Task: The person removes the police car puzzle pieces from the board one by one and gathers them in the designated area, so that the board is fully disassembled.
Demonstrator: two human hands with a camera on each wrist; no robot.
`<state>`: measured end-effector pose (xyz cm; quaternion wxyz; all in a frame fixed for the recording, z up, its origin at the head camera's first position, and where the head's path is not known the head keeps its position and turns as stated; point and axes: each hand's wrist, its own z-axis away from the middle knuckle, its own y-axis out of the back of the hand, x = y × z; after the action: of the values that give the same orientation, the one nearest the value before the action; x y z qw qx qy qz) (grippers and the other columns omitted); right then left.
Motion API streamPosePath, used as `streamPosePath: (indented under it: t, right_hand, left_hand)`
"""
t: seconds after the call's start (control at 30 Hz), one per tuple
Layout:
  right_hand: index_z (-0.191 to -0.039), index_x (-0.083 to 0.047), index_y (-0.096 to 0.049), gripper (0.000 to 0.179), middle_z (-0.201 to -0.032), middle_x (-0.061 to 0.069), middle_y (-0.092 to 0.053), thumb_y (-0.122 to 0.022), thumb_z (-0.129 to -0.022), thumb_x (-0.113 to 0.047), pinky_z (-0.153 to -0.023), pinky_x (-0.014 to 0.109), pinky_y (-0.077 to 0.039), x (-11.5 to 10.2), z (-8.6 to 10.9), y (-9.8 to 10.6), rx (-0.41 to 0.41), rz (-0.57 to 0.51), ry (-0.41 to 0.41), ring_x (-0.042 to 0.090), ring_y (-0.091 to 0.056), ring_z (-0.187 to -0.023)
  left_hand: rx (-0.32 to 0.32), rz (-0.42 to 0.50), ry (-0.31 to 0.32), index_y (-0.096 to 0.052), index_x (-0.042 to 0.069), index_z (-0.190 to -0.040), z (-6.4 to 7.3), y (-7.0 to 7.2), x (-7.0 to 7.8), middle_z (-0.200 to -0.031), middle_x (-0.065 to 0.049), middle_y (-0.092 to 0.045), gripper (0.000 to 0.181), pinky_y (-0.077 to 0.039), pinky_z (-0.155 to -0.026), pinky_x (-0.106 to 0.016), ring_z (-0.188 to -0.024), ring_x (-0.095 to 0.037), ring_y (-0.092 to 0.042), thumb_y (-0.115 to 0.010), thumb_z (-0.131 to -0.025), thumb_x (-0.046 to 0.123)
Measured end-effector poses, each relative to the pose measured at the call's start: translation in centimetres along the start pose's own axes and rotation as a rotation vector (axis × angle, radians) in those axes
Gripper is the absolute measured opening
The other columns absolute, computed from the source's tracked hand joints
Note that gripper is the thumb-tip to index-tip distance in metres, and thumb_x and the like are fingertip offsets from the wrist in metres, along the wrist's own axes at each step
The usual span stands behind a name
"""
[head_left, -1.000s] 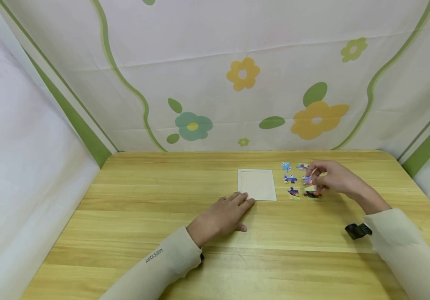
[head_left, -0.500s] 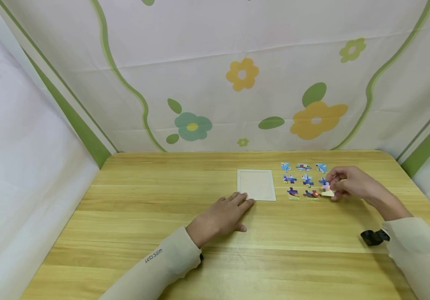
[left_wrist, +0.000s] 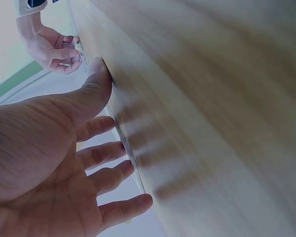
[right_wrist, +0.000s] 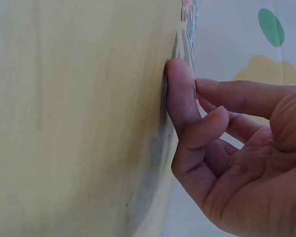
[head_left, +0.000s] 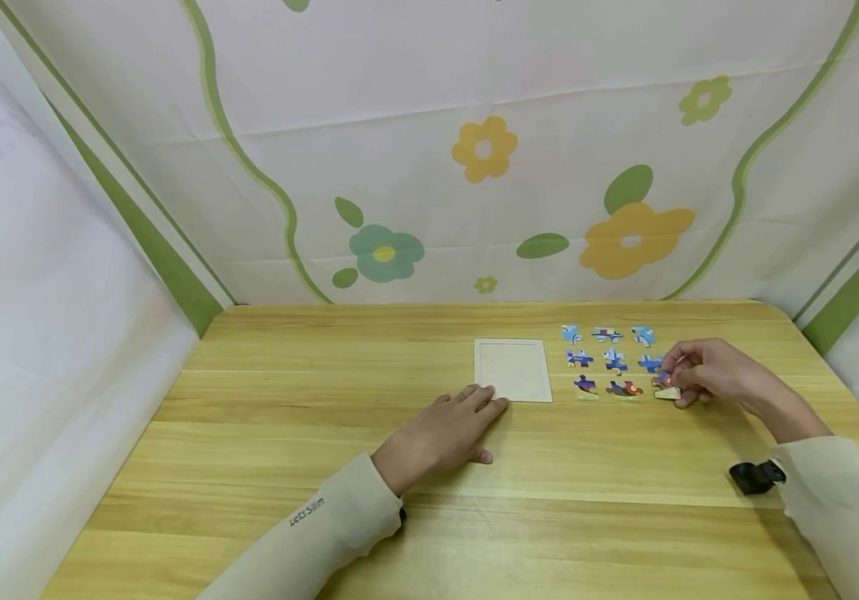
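With thumb and fingers, my right hand pinches a jigsaw piece with a pale lower edge, low over the table at the near right corner of the laid-out pieces. Its fingertips hide part of that piece. In the right wrist view the curled fingers are close to the tabletop. My left hand lies with fingers spread, the fingertips on the near left corner of a pale square puzzle board. From the left wrist view, the thumb and fingers of this hand appear extended along the table surface.
Several other jigsaw pieces lie in rows right of the board, among them a blue corner piece and a dark piece. The wooden table meets a flower-print curtain at its far edge.
My right hand has moved right and slightly nearer with the pinched piece, from over the middle column to the right column, uncovering pieces beneath. The left hand has stayed put.
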<state>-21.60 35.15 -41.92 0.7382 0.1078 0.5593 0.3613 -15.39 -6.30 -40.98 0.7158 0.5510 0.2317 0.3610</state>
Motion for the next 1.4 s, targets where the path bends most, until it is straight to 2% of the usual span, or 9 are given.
streamPosePath:
  t: [0.47,0.67,1.0,1.4]
  right_hand:
    - [-0.122,0.015,-0.058,0.025,-0.09,0.005,-0.068,-0.052,-0.101,0.003,-0.052,0.026,-0.046,-0.2,0.1,-0.2,-0.021,0.053,-0.002,0.017,-0.07,-0.064]
    - [-0.124,0.016,-0.058,0.027,-0.093,0.007,-0.068,-0.05,-0.102,0.003,-0.053,0.026,-0.048,-0.1,0.2,-0.3,-0.015,0.068,-0.012,0.018,-0.07,-0.065]
    - [-0.122,0.014,-0.06,0.025,-0.092,0.009,-0.066,-0.052,-0.101,0.002,-0.058,0.031,-0.058,0.1,0.2,-0.7,0.021,0.07,0.003,0.019,-0.066,-0.065]
    - [-0.12,0.012,-0.06,0.023,-0.091,0.01,-0.065,-0.05,-0.102,0.002,-0.057,0.031,-0.055,-0.2,0.5,-1.1,0.044,0.083,0.011,0.017,-0.063,-0.066]
  left_hand:
    - [0.0,-0.004,-0.006,-0.031,0.022,-0.166,0.0,0.0,0.0,-0.173,-0.003,-0.029,0.079,-0.042,-0.123,-0.046,-0.16,-0.022,-0.029,-0.06,-0.099,0.051]
    - [0.004,0.001,-0.007,-0.031,0.022,-0.166,-0.1,-0.1,0.0,-0.173,-0.003,-0.03,0.078,-0.042,-0.123,-0.046,-0.16,-0.022,-0.03,-0.06,-0.099,0.051]
    - [0.0,0.001,-0.005,-0.03,0.022,-0.166,-0.1,-0.3,-0.1,-0.173,-0.002,-0.03,0.079,-0.042,-0.123,-0.046,-0.161,-0.022,-0.029,-0.06,-0.099,0.051]
    - [0.002,0.011,-0.006,-0.03,0.021,-0.166,-0.2,-0.3,-0.1,-0.173,-0.003,-0.029,0.078,-0.041,-0.123,-0.047,-0.161,-0.022,-0.028,-0.06,-0.1,0.05]
